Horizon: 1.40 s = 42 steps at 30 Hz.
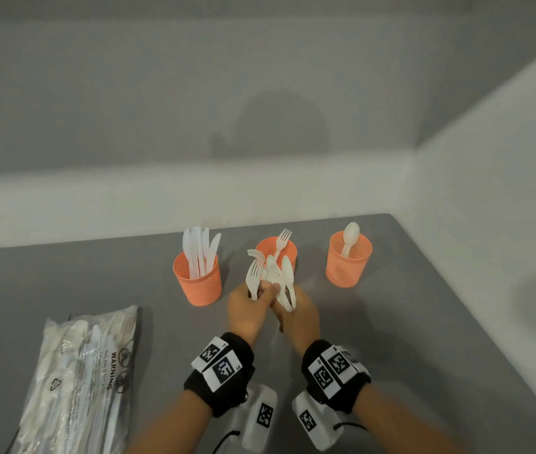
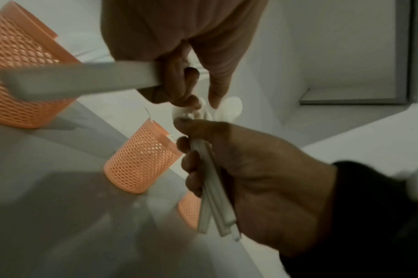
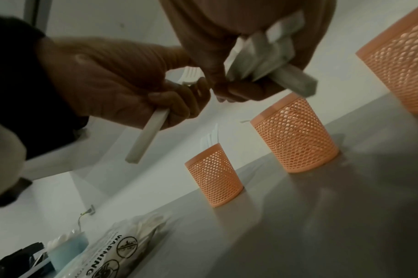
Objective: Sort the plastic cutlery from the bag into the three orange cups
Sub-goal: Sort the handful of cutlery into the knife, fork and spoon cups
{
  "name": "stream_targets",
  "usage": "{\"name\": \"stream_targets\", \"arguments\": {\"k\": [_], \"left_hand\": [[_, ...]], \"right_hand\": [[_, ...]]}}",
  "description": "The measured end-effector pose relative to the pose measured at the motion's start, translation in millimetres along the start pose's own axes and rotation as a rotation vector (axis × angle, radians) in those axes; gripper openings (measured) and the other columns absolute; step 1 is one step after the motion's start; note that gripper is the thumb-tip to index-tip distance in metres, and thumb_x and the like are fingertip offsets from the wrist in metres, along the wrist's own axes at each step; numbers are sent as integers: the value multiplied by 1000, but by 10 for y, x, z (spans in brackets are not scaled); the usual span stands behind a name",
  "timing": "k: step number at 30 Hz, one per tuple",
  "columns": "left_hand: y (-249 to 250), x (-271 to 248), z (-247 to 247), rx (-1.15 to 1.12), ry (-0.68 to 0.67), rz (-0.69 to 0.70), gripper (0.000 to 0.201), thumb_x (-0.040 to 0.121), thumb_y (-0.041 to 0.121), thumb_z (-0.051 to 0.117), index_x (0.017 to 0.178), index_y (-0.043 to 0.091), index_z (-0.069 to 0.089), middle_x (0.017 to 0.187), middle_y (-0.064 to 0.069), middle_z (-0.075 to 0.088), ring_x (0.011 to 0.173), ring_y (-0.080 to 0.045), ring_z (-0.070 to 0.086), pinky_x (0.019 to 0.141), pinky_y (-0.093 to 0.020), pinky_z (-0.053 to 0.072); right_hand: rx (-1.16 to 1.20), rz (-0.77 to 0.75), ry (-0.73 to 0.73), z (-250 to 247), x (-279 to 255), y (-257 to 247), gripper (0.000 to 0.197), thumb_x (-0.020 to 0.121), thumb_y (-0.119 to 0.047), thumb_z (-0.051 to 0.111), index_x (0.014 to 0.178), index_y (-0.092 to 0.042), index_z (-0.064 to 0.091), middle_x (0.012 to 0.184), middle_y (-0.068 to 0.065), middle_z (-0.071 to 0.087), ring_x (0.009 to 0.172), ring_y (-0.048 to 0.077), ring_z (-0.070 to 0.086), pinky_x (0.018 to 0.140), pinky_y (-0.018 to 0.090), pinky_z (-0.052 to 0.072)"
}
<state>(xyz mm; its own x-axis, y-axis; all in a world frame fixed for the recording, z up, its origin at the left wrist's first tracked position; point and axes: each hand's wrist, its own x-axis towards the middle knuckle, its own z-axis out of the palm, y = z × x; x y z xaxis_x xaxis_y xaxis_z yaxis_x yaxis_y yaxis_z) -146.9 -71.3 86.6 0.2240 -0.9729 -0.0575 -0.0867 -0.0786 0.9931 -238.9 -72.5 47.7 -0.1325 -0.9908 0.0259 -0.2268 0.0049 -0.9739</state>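
Three orange mesh cups stand in a row: the left cup [image 1: 198, 280] holds several knives, the middle cup [image 1: 287, 249] a fork, the right cup [image 1: 348, 263] a spoon. In front of the middle cup my left hand [image 1: 260, 293] grips one white fork [image 1: 253, 276] by its handle [image 3: 148, 135]. Right beside it, my right hand [image 1: 289, 306] holds a fanned bundle of forks and spoons [image 1: 284, 276], handles [image 2: 215, 197] sticking out below its palm. The two hands touch. The clear cutlery bag [image 1: 80, 381] lies flat at the near left.
The grey table [image 1: 407, 322] ends at white walls behind and to the right. Beyond the bag, the right wrist view shows a blue box [image 3: 67, 250] and dark items at the table's left end.
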Motion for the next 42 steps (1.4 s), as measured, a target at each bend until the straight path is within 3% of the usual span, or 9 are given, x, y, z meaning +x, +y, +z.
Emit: {"name": "stream_targets", "arguments": {"k": [5,8,12,16,21,26,34,39,42], "left_hand": [[-19,-13,137,-14,33,-40,18,81,5,66,67,14,60,70,-4,65,65,-17,61,68,-31,47],[-5,1,182,-26,42,-53,12,90,10,56,95,3,64,88,-18,69,80,-36,65,66,-32,50],[2,4,208,-112,3,-108,22,98,16,37,99,6,58,69,-3,54,54,-12,44,38,-10,34],[49,35,270,-248,-1,-189,29,100,18,29,89,14,56,69,-1,52,53,-9,40,39,-13,30],[177,219,274,-533,73,-297,28,98,20,32,83,10,53,56,0,54,48,-12,50,45,-23,41],[335,410,134,-685,141,-310,41,96,51,29,77,17,44,37,9,34,30,-6,34,38,-18,33],[214,374,69,-237,-119,-180,43,97,36,40,60,16,39,35,10,26,32,-5,23,35,-17,23],[253,520,54,-126,-22,-121,41,94,30,48,57,18,35,31,9,28,29,-4,25,40,-20,26],[388,725,74,-131,95,-56,49,92,42,48,52,17,34,30,8,32,35,-10,31,49,-26,29]], "right_hand": [[-96,-42,5,-47,-28,-23,19,90,-25,58,107,-17,62,87,-2,67,80,15,62,65,18,45],[63,20,-45,-65,33,-20,22,88,-23,60,108,-14,59,88,-1,69,79,14,64,65,18,49],[247,80,-125,-159,57,-55,26,87,-14,62,113,-12,59,76,-3,63,46,-3,52,44,9,39],[297,96,-180,-224,72,-71,24,87,-28,63,110,-19,62,64,-4,59,37,1,37,37,17,31],[277,125,-169,-234,42,-75,10,89,-37,57,88,-27,60,54,-10,48,37,1,37,40,15,30],[331,203,-127,-371,103,-68,20,92,-30,55,76,-18,52,55,-4,37,36,2,28,36,14,25],[249,64,-158,-659,310,-77,16,94,-5,49,82,-16,52,61,-1,46,49,3,45,48,11,40],[268,-14,35,-847,675,-259,28,85,3,59,76,-23,56,51,-18,56,50,-2,52,50,9,40],[393,15,282,-971,947,-376,23,80,-4,66,70,-22,56,64,-12,57,61,6,52,59,18,44]]}}
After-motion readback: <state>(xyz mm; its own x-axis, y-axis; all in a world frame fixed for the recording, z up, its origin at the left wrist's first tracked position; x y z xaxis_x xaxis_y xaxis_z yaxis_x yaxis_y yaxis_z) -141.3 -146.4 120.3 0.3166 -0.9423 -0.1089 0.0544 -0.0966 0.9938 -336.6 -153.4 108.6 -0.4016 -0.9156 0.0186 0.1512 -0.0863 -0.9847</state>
